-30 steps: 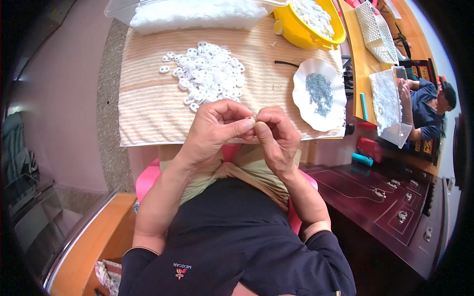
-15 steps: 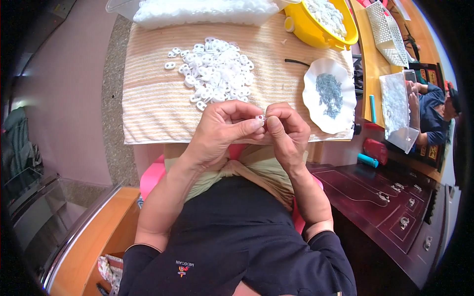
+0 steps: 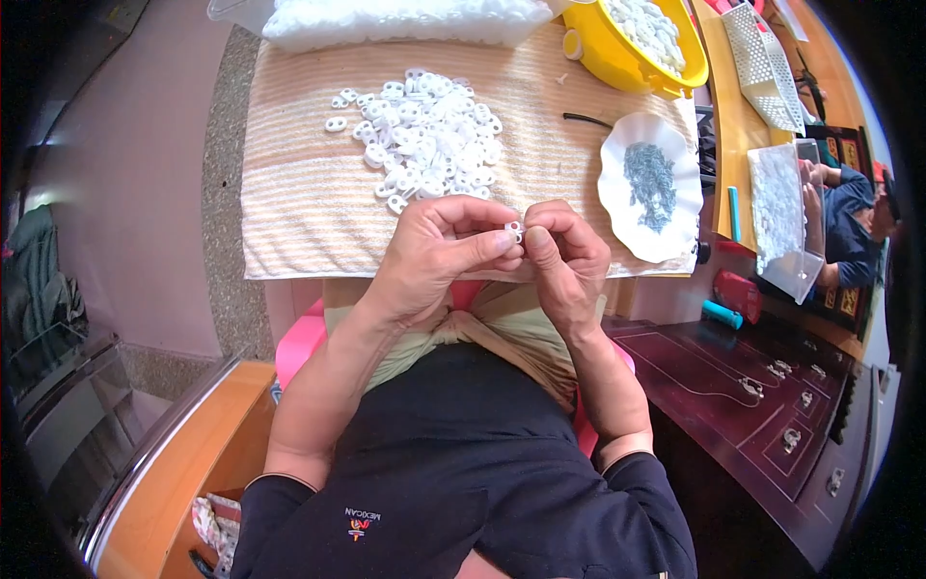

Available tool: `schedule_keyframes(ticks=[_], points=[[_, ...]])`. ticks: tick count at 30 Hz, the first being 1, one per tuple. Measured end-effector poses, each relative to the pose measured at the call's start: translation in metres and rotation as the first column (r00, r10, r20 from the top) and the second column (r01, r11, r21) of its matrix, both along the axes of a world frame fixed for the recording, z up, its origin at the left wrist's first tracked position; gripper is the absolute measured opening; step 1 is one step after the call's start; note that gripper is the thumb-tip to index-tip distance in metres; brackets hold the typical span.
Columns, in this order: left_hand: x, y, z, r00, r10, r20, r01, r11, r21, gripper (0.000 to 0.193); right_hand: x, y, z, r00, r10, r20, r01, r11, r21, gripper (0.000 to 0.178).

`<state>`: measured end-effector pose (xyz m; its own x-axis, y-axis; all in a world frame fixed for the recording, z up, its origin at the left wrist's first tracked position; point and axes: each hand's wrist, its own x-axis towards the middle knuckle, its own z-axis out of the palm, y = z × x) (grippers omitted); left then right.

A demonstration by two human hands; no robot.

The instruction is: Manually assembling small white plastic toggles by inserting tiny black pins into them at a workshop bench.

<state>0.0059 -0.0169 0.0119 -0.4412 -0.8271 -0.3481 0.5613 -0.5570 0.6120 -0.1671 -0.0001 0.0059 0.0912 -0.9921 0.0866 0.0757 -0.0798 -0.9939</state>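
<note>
My left hand (image 3: 439,253) and my right hand (image 3: 564,261) meet at their fingertips just above the near edge of a striped beige cloth (image 3: 309,193). Pinched between both hands' thumbs and forefingers is a small white plastic piece (image 3: 515,231). Beyond the hands lies a heap of several similar white plastic pieces (image 3: 424,135) on the cloth. To the right of the hands sits a white scalloped dish (image 3: 627,227) holding a pile of small grey metal parts (image 3: 651,183).
A yellow bowl (image 3: 603,58) of white pieces stands at the back right, a clear bag of white pieces (image 3: 405,19) at the back. A thin black stick (image 3: 585,119) lies on the cloth. Another person (image 3: 854,207) sits at the far right beside a dark carved cabinet (image 3: 772,405).
Both hands stay joined on the small white piece, with only slight finger shifts. The view has tilted a little, so the table sits lower in the picture.
</note>
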Motion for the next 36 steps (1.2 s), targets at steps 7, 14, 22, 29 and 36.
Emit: schedule_keyframes(ticks=[7, 14, 22, 29, 36], points=[[0.0, 0.0, -0.002, 1.0, 0.004, 0.001, -0.004, 1.0, -0.004, 0.02, 0.001, -0.001, 0.006, 1.0, 0.008, -0.024, -0.008, 1.0, 0.007, 0.007], [-0.002, 0.001, -0.006, 1.0, 0.019, 0.006, -0.019, 1.0, 0.002, 0.019, 0.0, -0.003, 0.008, 0.998, 0.01, -0.067, -0.011, 1.0, -0.002, 0.004], [-0.003, 0.004, -0.008, 0.998, 0.048, 0.042, -0.046, 0.998, -0.049, 0.018, 0.0, -0.003, 0.002, 0.991, 0.0, -0.131, -0.007, 0.999, -0.053, 0.003], [-0.005, 0.005, -0.007, 0.991, 0.079, 0.107, -0.068, 0.992, -0.11, 0.018, -0.002, -0.004, 0.0, 0.999, 0.027, -0.018, -0.027, 1.0, 0.003, 0.004], [-0.003, 0.002, -0.006, 0.99, 0.072, 0.119, -0.056, 0.989, -0.134, 0.018, -0.005, -0.007, 0.001, 0.996, 0.039, -0.075, -0.042, 0.998, -0.038, 0.006]])
